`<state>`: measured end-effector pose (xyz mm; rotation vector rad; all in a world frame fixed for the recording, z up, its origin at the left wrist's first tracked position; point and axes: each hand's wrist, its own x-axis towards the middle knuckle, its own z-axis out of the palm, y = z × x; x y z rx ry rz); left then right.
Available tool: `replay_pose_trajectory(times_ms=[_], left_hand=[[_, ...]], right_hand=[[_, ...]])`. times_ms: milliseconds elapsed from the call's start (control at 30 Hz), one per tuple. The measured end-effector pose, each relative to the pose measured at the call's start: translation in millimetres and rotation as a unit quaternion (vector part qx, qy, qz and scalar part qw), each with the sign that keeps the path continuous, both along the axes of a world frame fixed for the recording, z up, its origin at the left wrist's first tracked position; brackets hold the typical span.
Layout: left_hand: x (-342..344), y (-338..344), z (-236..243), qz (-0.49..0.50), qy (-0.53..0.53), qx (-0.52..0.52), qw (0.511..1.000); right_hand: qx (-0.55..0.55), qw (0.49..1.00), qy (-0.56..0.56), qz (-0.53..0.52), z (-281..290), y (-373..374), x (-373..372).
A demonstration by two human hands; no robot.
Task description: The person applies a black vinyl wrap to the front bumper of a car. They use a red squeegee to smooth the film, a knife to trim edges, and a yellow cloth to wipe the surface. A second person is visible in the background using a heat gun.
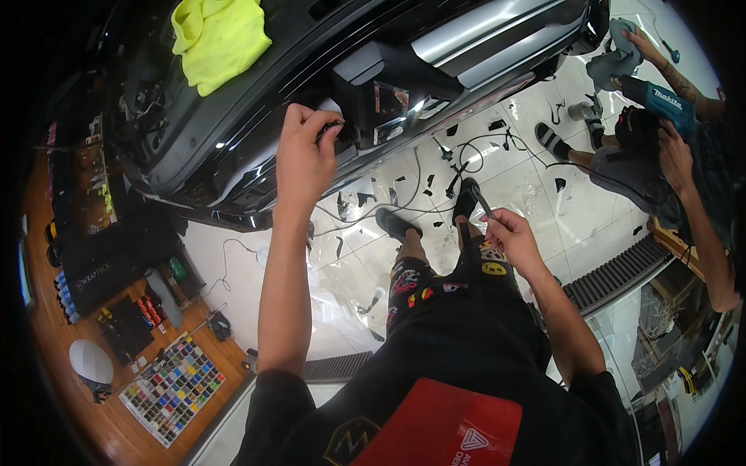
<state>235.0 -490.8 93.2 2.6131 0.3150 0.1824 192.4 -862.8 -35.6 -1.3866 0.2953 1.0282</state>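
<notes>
A glossy black car (233, 159) fills the upper part of the view, with silver trim along its side. My left hand (305, 155) is at the car's dark bodywork, thumb and fingers pinched together. What they hold, if anything, is too small to make out. Just right of those fingertips a black angular part (381, 85) juts from the car. Lower and to the right, my right hand (513, 235) is closed round a slim dark grey pen-shaped tool (482, 202), its far end pointing up and left, apart from the car.
A yellow cloth (221, 43) lies on the car. At right a co-worker holds a teal heat gun (664, 105) and a grey cloth (614, 58). Cables (466, 147) and black scraps (497, 124) litter the tiled floor. A red pouch (443, 423) is at my chest.
</notes>
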Motion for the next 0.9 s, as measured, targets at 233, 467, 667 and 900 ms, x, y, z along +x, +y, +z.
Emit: replay_pose_trajectory(times_ms=[233, 467, 667, 900], left_hand=[[-7, 7, -1, -0.042, 0.0, 0.027, 0.999], [-2, -3, -10, 0.002, -0.06, 0.015, 0.998], [-3, -14, -3, 0.073, -0.096, 0.009, 0.993], [-99, -54, 18, -0.027, 0.114, -0.493, 0.862]], right_hand=[[-0.004, 0.999, 0.039, 0.014, -16, -5, -14], [0.024, 1.0, 0.002, 0.021, -12, 9, -21], [0.071, 0.994, -0.048, 0.061, 50, 48, -4], [0.171, 0.973, -0.112, 0.109, 122, 116, -22]])
